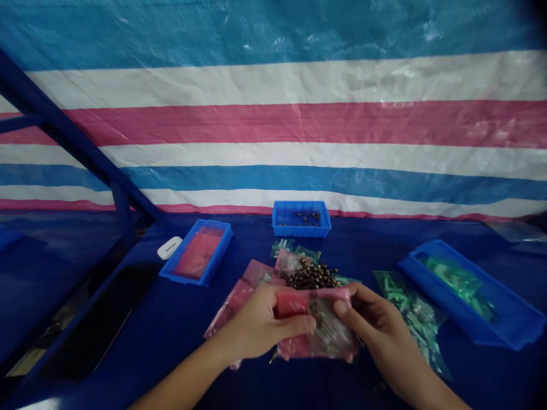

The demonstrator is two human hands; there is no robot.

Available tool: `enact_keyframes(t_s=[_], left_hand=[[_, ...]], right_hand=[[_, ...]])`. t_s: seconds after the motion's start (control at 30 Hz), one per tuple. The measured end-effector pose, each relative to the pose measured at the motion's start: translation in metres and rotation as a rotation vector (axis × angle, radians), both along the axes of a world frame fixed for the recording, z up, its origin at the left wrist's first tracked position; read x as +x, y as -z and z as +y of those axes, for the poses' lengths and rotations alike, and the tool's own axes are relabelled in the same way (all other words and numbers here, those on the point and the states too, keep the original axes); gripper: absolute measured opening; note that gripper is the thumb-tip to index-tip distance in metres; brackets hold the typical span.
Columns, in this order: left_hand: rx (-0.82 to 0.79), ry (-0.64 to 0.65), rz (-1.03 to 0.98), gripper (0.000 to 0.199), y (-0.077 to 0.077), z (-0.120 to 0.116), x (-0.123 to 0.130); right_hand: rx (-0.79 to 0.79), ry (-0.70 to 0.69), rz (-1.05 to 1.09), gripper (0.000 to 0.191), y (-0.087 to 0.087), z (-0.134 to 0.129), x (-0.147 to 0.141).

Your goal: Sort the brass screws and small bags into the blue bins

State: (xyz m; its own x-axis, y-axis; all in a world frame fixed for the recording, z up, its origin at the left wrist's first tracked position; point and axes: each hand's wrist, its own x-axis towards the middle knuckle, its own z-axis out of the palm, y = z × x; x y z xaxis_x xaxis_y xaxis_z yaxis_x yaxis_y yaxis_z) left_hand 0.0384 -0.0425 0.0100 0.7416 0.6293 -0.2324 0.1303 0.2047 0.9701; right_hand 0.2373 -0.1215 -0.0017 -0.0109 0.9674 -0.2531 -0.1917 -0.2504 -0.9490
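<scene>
A pink translucent plastic bag (329, 330) with a dark printed mark is held up between both hands, its contents hard to make out. My left hand (265, 322) grips its left side, thumb across the front. At the right side, my right hand (376, 319) pinches the bag near its top edge, thumb in front. Just behind the bag lies a pile of small dark brass-coloured metal parts (310, 274). More pink bags (239, 296) lie on the blue table (166, 324) beside and behind my left hand.
A blue bin (217, 256) with pink bags stands at left beside a white object (170, 248). A back bin (301, 230) holds a few metal parts. Green bags (416, 313) lie near the right bin (504, 336). A dark flat panel (100, 322) lies at left; behind hangs a striped sheet (273, 122).
</scene>
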Motion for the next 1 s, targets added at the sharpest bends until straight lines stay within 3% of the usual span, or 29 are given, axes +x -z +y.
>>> enact_keyframes(t_s=[0.13, 0.3, 0.47, 0.63, 0.8, 0.9, 1.0], left_hand=[[-0.13, -0.181, 0.037, 0.032, 0.004, 0.005, -0.003], [-0.221, -0.148, 0.002, 0.033, 0.006, 0.008, 0.0], [0.015, -0.25, -0.044, 0.022, 0.006, 0.007, -0.001], [0.282, -0.127, -0.13, 0.008, 0.007, 0.013, -0.008], [0.427, -0.068, -0.079, 0.012, 0.007, 0.016, -0.009], [0.341, -0.052, -0.064, 0.012, 0.007, 0.014, -0.007], [0.16, -0.063, -0.006, 0.027, 0.005, 0.009, -0.005]], right_hand=[[-0.045, -0.201, 0.143, 0.032, 0.002, -0.001, -0.002], [-0.065, -0.188, 0.133, 0.046, 0.007, -0.001, -0.003], [0.042, -0.087, -0.075, 0.03, 0.004, 0.0, 0.0], [0.401, -0.021, -0.372, 0.006, 0.005, 0.001, 0.007], [0.568, -0.048, -0.414, 0.012, 0.005, 0.001, 0.011], [0.502, -0.085, -0.344, 0.005, 0.003, 0.0, 0.01], [0.289, -0.064, -0.244, 0.023, 0.0, 0.0, 0.007]])
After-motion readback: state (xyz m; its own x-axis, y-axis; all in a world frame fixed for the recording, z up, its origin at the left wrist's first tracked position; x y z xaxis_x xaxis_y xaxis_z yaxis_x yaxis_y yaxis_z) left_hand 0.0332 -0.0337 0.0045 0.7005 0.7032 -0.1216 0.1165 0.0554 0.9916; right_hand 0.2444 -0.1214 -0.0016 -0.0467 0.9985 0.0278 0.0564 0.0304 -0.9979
